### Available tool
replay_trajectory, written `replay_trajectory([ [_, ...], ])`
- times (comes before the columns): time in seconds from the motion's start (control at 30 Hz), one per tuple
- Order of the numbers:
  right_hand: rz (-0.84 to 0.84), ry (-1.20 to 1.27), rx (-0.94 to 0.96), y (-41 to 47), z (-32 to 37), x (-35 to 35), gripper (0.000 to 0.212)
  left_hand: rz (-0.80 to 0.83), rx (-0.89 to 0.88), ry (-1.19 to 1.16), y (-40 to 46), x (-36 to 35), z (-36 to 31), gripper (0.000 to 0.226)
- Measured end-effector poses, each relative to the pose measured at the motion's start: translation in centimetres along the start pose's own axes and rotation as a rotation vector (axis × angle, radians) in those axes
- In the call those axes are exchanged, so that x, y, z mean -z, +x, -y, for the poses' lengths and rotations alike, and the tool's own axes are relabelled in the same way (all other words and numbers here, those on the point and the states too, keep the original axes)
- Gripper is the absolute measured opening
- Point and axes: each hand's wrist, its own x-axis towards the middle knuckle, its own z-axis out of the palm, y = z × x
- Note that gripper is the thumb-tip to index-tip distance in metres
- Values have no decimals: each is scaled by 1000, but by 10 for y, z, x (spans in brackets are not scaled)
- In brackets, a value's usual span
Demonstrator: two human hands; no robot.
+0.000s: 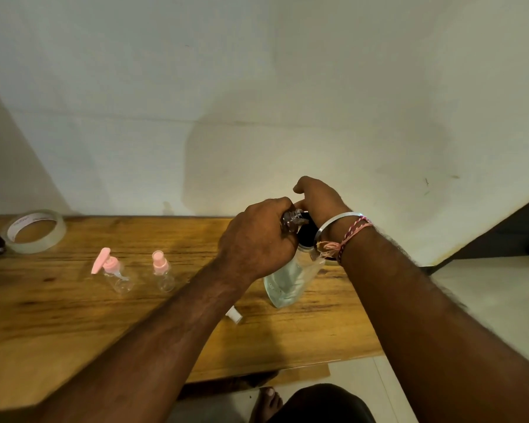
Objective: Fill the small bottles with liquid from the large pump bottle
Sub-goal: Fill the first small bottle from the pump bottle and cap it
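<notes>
— Where do we stand?

— Right of centre, our left hand (257, 239) curls round a small clear bottle (292, 222), holding it at the top of the large pump bottle (290, 279), presumably so the liquid goes straight in. Our right hand (318, 198) lies over the pump head; we cannot tell how its fingers lie.

— And the others?

— Two pink-capped small bottles (162, 271) wait left of centre on the wooden table (58, 315), well apart from the hands, probably next. A white cap (234, 315) lies just in front of the big bottle.
</notes>
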Motion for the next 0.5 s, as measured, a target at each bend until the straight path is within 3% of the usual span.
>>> replay_trajectory([
  [0.2, 90, -61, -88, -1, 6, 4, 36, 3, 5, -25, 0, 2, -2, 19],
  [0.5, 5, -26, -2, 0, -1, -3, 21, 0, -7, -7, -1, -2, 2, 16],
])
